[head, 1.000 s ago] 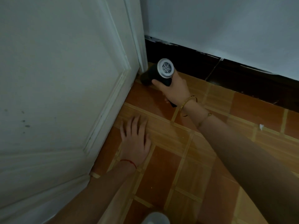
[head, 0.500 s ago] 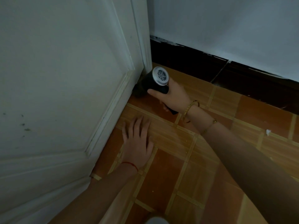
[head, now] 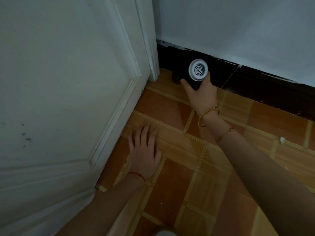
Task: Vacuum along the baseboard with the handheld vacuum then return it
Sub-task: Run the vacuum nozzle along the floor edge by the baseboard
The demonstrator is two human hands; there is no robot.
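Since the earlier frame the vacuum (head: 196,77) has swung away from the foot of the door (head: 68,99) and now sits against the dark baseboard (head: 255,82) at the far side, just right of the door frame. The right hand (head: 202,96) grips its black body from below, fingers curled round it, the white grille end facing back at the camera. Its long axis runs near to far and slightly left, nozzle low at the seam where baseboard meets floor (head: 187,167); the tip itself is too dark to make out. The left hand (head: 144,150) lies flat and open on the tiles beside the door, holding nothing, seemingly as a prop. The uncleaned baseboard stretches off to the right, so the next sweep likely goes rightward, and the right hand is the one placed to do it
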